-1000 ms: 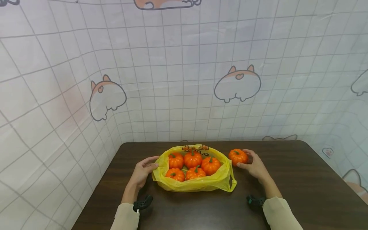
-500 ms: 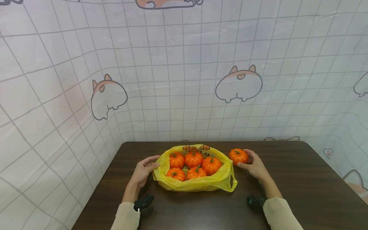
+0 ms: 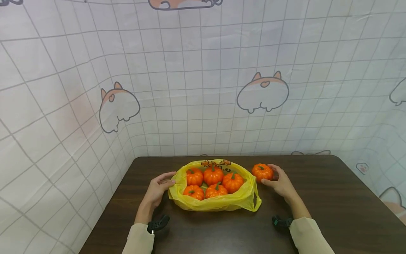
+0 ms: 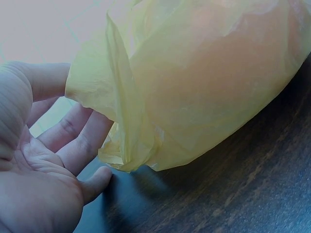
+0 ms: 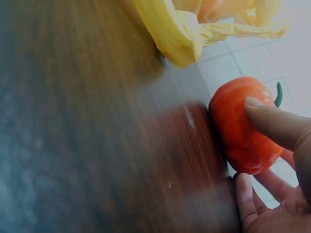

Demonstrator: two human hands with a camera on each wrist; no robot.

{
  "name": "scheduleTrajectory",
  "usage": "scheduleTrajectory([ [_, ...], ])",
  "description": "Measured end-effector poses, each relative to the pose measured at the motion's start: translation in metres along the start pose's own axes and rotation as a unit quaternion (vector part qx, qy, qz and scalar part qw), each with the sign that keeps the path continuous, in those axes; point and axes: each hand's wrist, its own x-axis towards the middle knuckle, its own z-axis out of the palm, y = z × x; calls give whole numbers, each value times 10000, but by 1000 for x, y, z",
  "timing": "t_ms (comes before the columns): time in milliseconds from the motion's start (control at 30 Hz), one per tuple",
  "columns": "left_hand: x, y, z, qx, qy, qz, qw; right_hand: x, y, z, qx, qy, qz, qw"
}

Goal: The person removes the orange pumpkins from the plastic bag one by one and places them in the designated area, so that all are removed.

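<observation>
A yellow plastic bag [image 3: 209, 205] lies with its mouth open, several small orange pumpkins [image 3: 233, 182] with green stems inside it. At its left end my left hand [image 3: 157, 188] rests against the plastic, fingers relaxed; in the left wrist view a flap of the bag [image 4: 194, 87] covers the fingertips. To the right of the bag, one more small pumpkin [image 3: 262, 173] sits on the table. My right hand [image 3: 282, 183] holds this pumpkin from its right side. The right wrist view shows the thumb on the pumpkin [image 5: 238, 131] and the other fingers round its far side.
Everything stands on a dark wooden table [image 3: 219, 233]. A white cloth wall [image 3: 190, 106] with a grid and cartoon corgi prints rises behind and at both sides. Each wrist wears a dark band, and light sleeves reach near the wrists.
</observation>
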Motion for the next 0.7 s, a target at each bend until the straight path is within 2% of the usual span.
scheduleTrajectory([
  [400, 0, 0, 0, 46, 69, 22, 10000, 1, 1, 1, -4, 14, -9, 10000],
  [700, 1, 1, 0, 20, 85, -43, 10000, 0, -1, 1, -72, 89, -199, 9997],
])
